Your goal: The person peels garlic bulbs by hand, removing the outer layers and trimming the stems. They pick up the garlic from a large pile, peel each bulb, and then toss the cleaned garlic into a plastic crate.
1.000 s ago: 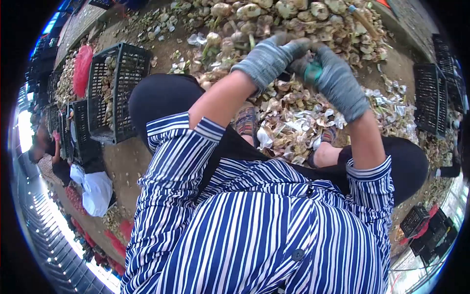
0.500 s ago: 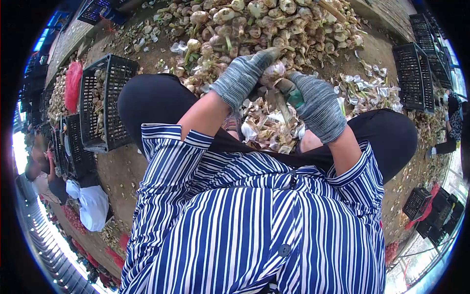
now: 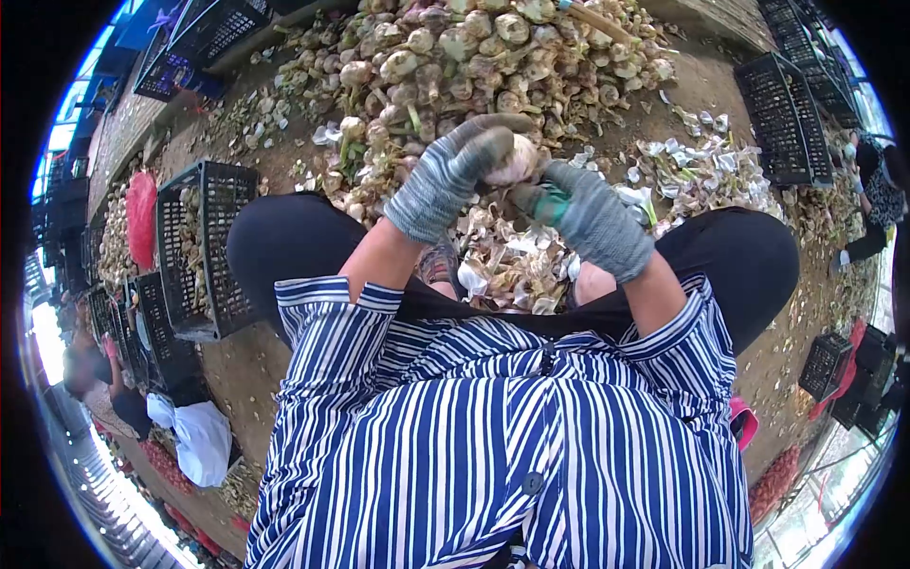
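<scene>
My left hand (image 3: pixel 445 180), in a grey knitted glove, is closed around a whitish-pink garlic bulb (image 3: pixel 515 161), held above the ground between my knees. Close against the bulb's right side is my right hand (image 3: pixel 592 218), gloved the same way, with its fingers curled in. Something green shows at those fingers; what they hold is hidden. Beneath both hands lies a heap of dry garlic skins and trimmings (image 3: pixel 517 266). Just beyond them rises a large pile of garlic bulbs (image 3: pixel 464 71), some with stems.
A black plastic crate (image 3: pixel 209 251) stands to the left, and another crate (image 3: pixel 785 119) to the right. Scattered skins (image 3: pixel 697 175) cover the ground at right. A wooden handle (image 3: pixel 597 21) lies on the pile. A person (image 3: pixel 100 389) is at far left, another (image 3: pixel 872 190) at far right.
The bulb has turned, showing more of its pale side, and my left hand has opened its grip wider around it. The pale strip below my right hand is out of sight. The whole view has shifted slightly.
</scene>
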Action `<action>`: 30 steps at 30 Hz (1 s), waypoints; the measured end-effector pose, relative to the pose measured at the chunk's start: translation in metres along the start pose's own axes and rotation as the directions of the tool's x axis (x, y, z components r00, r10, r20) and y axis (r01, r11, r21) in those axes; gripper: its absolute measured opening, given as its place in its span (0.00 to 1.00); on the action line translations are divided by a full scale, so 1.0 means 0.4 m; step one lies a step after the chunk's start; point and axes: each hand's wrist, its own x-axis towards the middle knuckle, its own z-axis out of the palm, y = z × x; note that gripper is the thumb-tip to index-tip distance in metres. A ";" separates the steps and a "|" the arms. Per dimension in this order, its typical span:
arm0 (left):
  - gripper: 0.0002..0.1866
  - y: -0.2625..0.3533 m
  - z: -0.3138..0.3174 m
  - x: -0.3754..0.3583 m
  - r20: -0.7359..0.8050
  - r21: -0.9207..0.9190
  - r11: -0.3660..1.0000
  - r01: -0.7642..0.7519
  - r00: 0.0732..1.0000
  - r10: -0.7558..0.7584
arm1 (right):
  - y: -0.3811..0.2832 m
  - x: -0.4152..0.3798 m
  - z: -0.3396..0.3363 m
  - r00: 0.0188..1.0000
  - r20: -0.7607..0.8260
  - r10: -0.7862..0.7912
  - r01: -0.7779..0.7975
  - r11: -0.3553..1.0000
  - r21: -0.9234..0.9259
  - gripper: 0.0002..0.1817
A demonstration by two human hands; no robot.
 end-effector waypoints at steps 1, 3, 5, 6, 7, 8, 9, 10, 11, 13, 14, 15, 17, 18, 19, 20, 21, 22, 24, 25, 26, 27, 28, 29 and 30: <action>0.28 0.020 0.014 -0.012 -0.057 0.121 0.992 0.036 0.998 -0.029 | 0.026 0.003 0.003 0.991 -0.085 -0.103 0.090 0.985 -0.149 0.18; 0.29 0.032 0.007 -0.015 -0.124 0.209 0.959 0.190 0.978 -0.167 | 0.026 0.006 0.002 0.946 -0.223 -0.233 0.128 0.907 -0.402 0.17; 0.31 0.011 -0.007 -0.022 -0.179 0.344 0.916 0.206 0.972 -0.152 | 0.006 0.017 -0.005 0.879 -0.197 -0.434 0.230 0.748 -0.622 0.17; 0.30 0.049 0.018 -0.032 -0.100 0.225 0.940 0.255 0.966 -0.238 | -0.001 0.021 -0.008 0.788 -0.118 -0.604 0.289 0.532 -0.796 0.17; 0.29 0.049 0.018 -0.030 -0.148 0.279 0.913 0.299 0.952 -0.267 | -0.007 0.020 -0.006 0.841 -0.051 -0.539 0.260 0.485 -0.835 0.17; 0.28 0.050 0.013 -0.033 -0.201 0.327 0.880 0.345 0.935 -0.292 | -0.007 0.016 -0.001 0.840 -0.044 -0.541 0.269 0.486 -0.832 0.17; 0.28 0.059 0.011 -0.038 -0.208 0.328 0.878 0.348 0.933 -0.292 | -0.004 0.007 0.000 0.860 -0.096 -0.501 0.304 0.653 -0.694 0.17; 0.26 0.074 0.010 -0.043 -0.084 0.380 0.876 0.299 0.954 -0.289 | -0.001 0.000 -0.002 0.883 -0.138 -0.449 0.320 0.790 -0.523 0.17; 0.25 0.081 0.011 -0.045 0.046 0.425 0.872 0.242 0.956 -0.288 | 0.011 0.000 -0.009 0.918 -0.175 -0.356 0.261 0.874 -0.409 0.15; 0.25 0.062 0.009 -0.037 0.180 0.635 0.767 -0.090 0.983 -0.034 | -0.002 -0.001 -0.029 0.979 -0.198 -0.050 0.065 0.996 0.069 0.13; 0.26 0.052 0.012 -0.029 0.361 0.747 0.530 -0.402 0.914 0.183 | -0.002 0.002 -0.044 0.971 -0.070 0.229 -0.161 0.839 0.519 0.12; 0.32 0.050 0.020 -0.033 0.362 0.805 0.451 -0.384 0.922 0.139 | 0.006 0.009 -0.051 0.984 0.040 0.176 -0.153 0.700 0.698 0.12; 0.32 0.045 0.044 -0.034 0.246 0.620 0.731 -0.286 0.955 0.165 | 0.012 0.006 -0.052 0.977 0.002 0.215 -0.156 0.702 0.695 0.13; 0.33 0.044 0.053 -0.038 0.123 0.348 0.920 -0.179 0.982 0.144 | 0.005 0.006 -0.048 0.967 -0.030 0.253 -0.162 0.701 0.695 0.13; 0.33 0.049 0.053 -0.042 0.049 0.283 0.942 -0.181 0.983 0.174 | 0.011 0.002 -0.058 0.985 -0.065 0.159 -0.091 0.804 0.587 0.15; 0.33 0.051 0.041 -0.033 0.019 0.195 0.975 -0.111 0.994 0.109 | -0.004 -0.001 -0.055 0.986 -0.063 0.157 -0.090 0.803 0.589 0.15; 0.33 0.046 0.028 -0.028 -0.033 0.185 0.982 0.047 0.999 -0.042 | -0.030 -0.007 -0.055 0.988 -0.087 0.129 -0.063 0.843 0.534 0.16; 0.34 0.041 0.018 -0.028 -0.083 0.166 0.965 0.203 0.978 -0.192 | -0.045 -0.012 -0.051 0.989 -0.109 0.100 -0.037 0.880 0.473 0.17; 0.34 0.040 0.011 -0.034 -0.077 0.134 0.958 0.255 0.966 -0.246 | -0.029 -0.012 -0.047 0.987 -0.158 0.030 0.047 0.889 0.456 0.18; 0.34 0.044 0.014 -0.036 -0.067 0.106 0.946 0.307 0.951 -0.301 | -0.020 -0.011 -0.054 0.989 -0.131 0.063 0.020 0.831 0.556 0.18; 0.34 0.048 0.017 -0.037 -0.065 0.107 0.945 0.309 0.951 -0.303 | -0.011 -0.008 -0.061 0.991 -0.098 0.092 -0.007 0.762 0.648 0.19; 0.33 0.053 0.020 -0.037 -0.034 0.052 0.962 0.269 0.963 -0.268 | 0.001 0.001 -0.067 0.993 -0.065 0.096 -0.018 0.683 0.730 0.19; 0.32 0.061 0.024 -0.036 -0.002 -0.004 0.974 0.228 0.974 -0.228 | 0.005 0.004 -0.069 0.993 -0.069 0.093 -0.013 0.684 0.729 0.19; 0.29 0.066 0.039 -0.038 -0.030 0.144 0.970 0.197 0.980 -0.195 | 0.008 0.006 -0.074 0.993 -0.072 0.093 -0.008 0.662 0.750 0.18; 0.32 0.055 0.040 -0.044 -0.027 -0.059 0.980 0.192 0.981 -0.194 | 0.015 0.009 -0.078 0.993 -0.072 0.094 -0.005 0.640 0.769 0.17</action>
